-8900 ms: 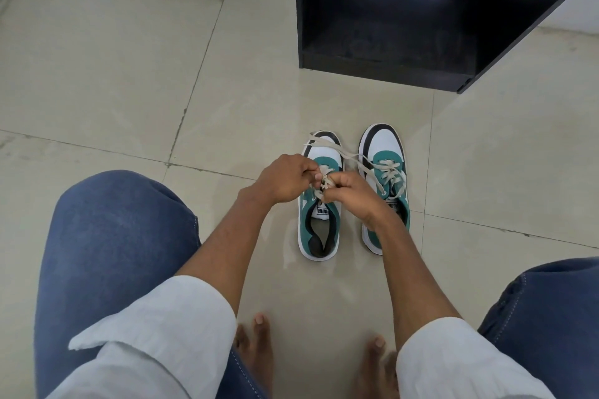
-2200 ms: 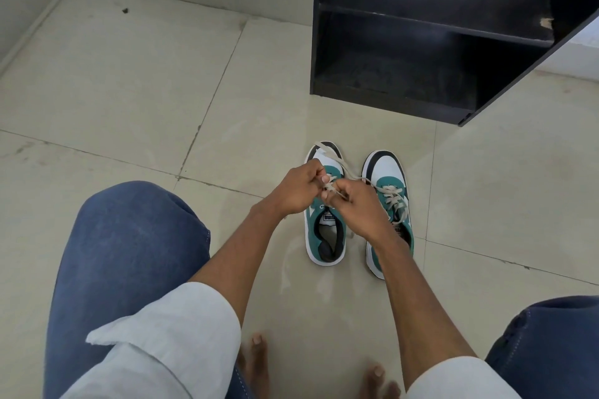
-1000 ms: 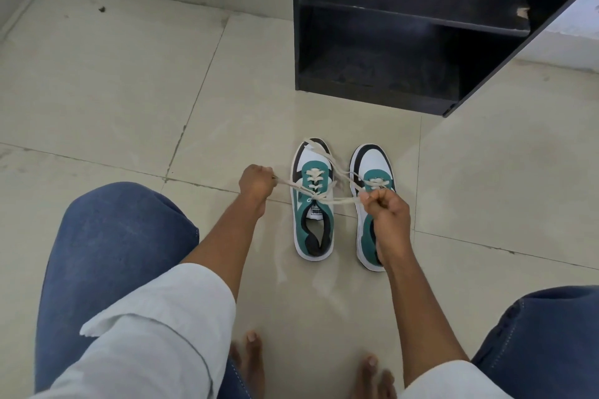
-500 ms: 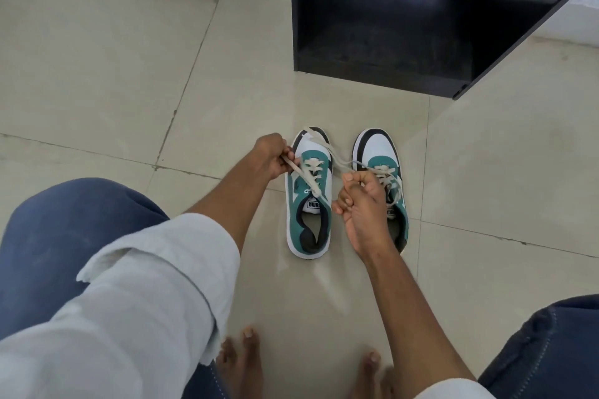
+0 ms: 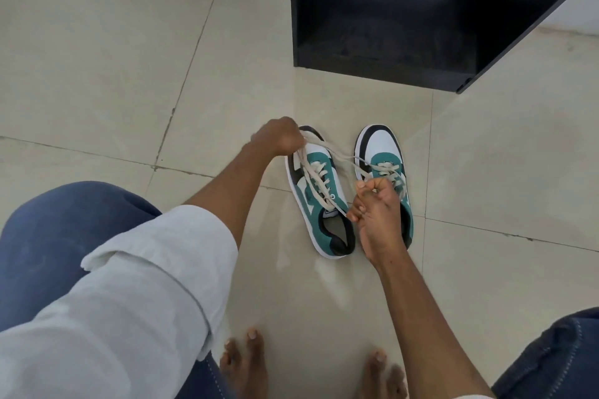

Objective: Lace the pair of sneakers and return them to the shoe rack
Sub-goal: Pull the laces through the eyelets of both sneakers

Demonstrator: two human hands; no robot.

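Two teal, white and black sneakers stand side by side on the tiled floor, toes pointing at the rack. The left sneaker (image 5: 319,201) carries a cream lace (image 5: 316,176) crossed through its eyelets. My left hand (image 5: 281,139) is fisted beside the toe, gripping one lace end, which runs taut. My right hand (image 5: 376,204) hovers between the shoes near the tongue, pinching the other end of the lace. The right sneaker (image 5: 384,152) is partly hidden behind that hand; its lace looks threaded. The black shoe rack (image 5: 389,19) stands open just beyond.
Beige floor tiles (image 5: 113,74) spread left and right of the shoes. My knees in blue jeans (image 5: 55,236) flank the view, and my bare feet (image 5: 246,363) rest near the bottom edge. A wall skirting runs along the top.
My left hand has pulled its lace end farther out toward the shoe's toe. My right hand stays near the tongue with the other end. The left sneaker has turned slightly.
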